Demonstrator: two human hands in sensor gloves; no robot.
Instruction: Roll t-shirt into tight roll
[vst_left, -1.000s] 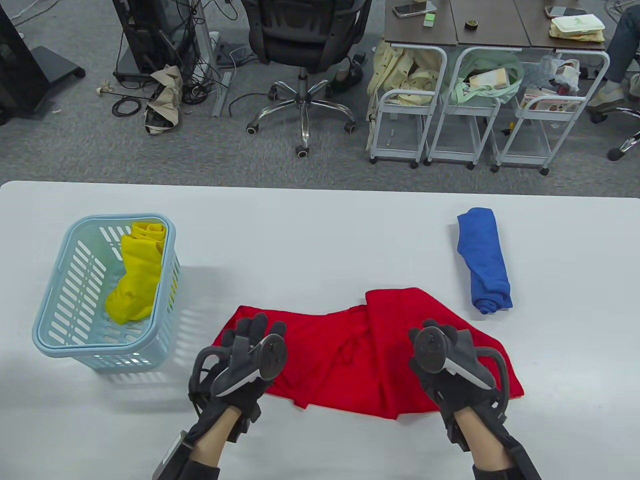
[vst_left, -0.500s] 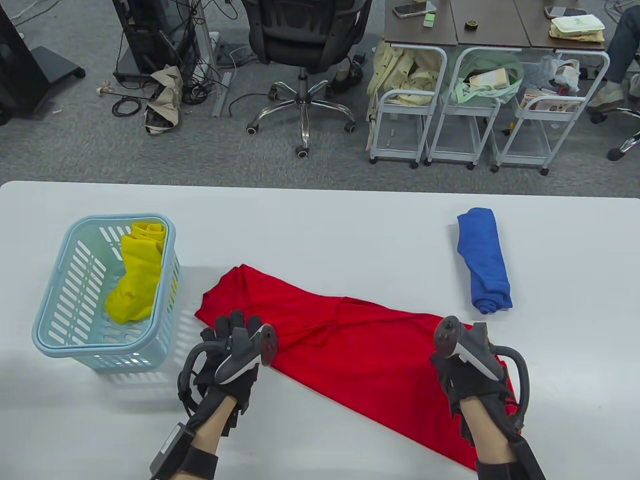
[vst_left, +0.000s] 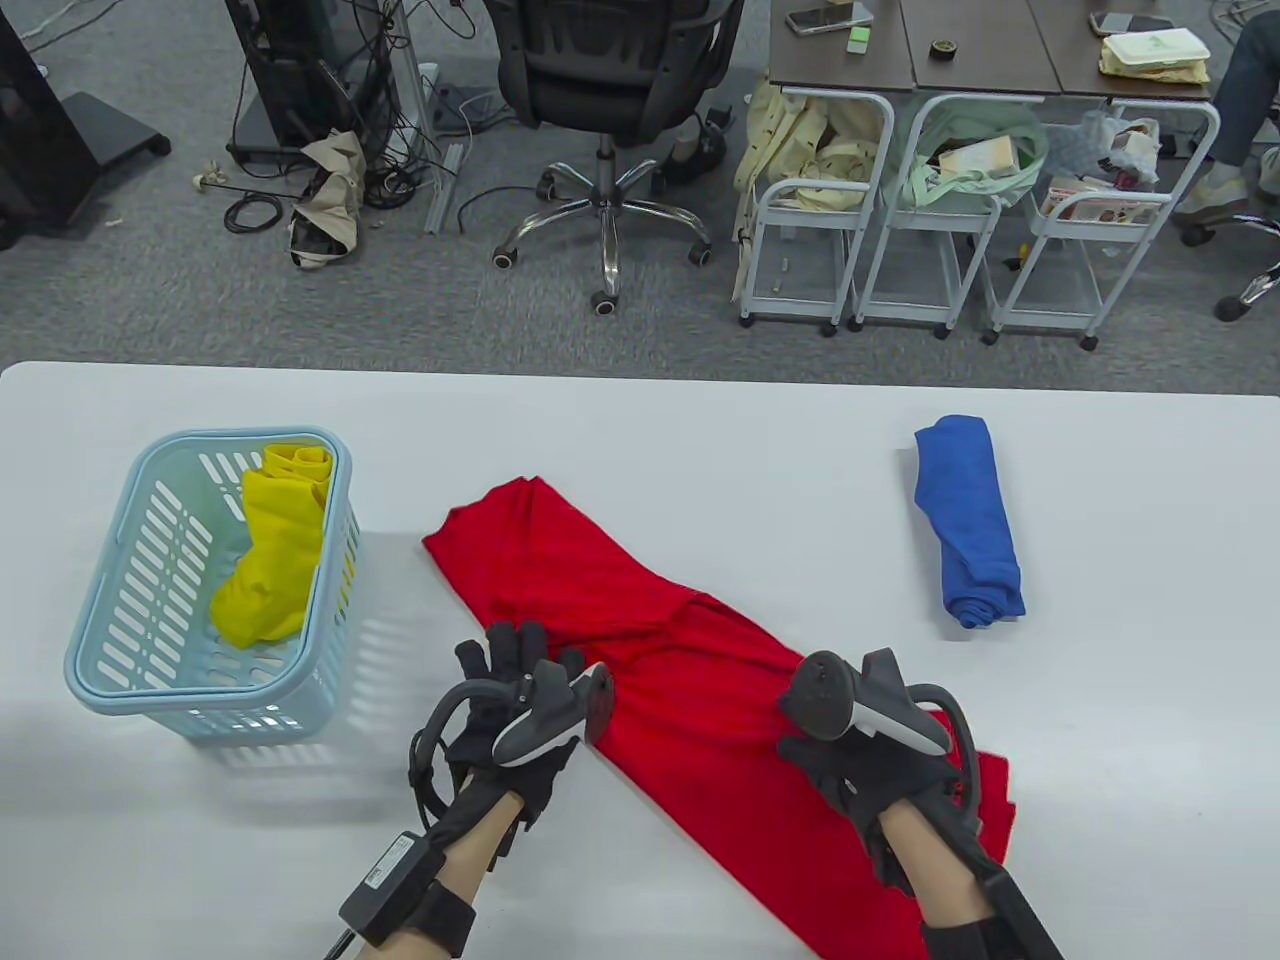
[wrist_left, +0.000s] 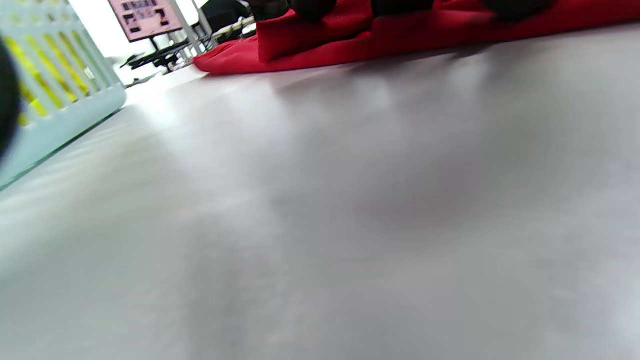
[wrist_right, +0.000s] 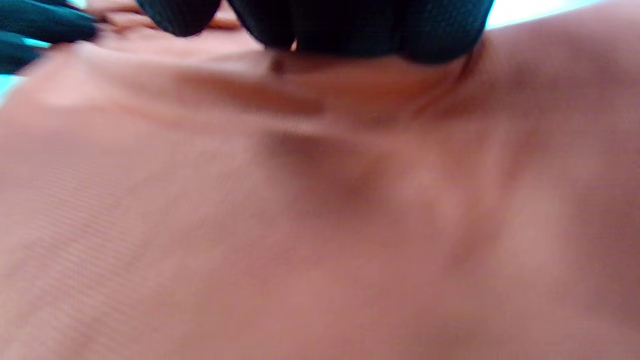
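While the shirt (vst_left: 640, 640) is lying as a long diagonal strip on the counter (vst_left: 700, 450), you are not rolling yet; the whole roll remains. Your left hand (vst_left: 515, 690) is resting fingers spread on its near edge; your right hand (vst_left: 850, 740) is pressing down, grip hidden, cannot tell.

Bare table (vst_left: 700, 460) between basket (vst_left: 110, 640) and blue roll (vst_left: 968, 525).

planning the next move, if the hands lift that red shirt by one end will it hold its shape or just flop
Probably flop: the red shirt lies flat and creased, a thin cloth. It likely slides easily on the smooth table. It looks light, so lifting one end should drag the rest along.
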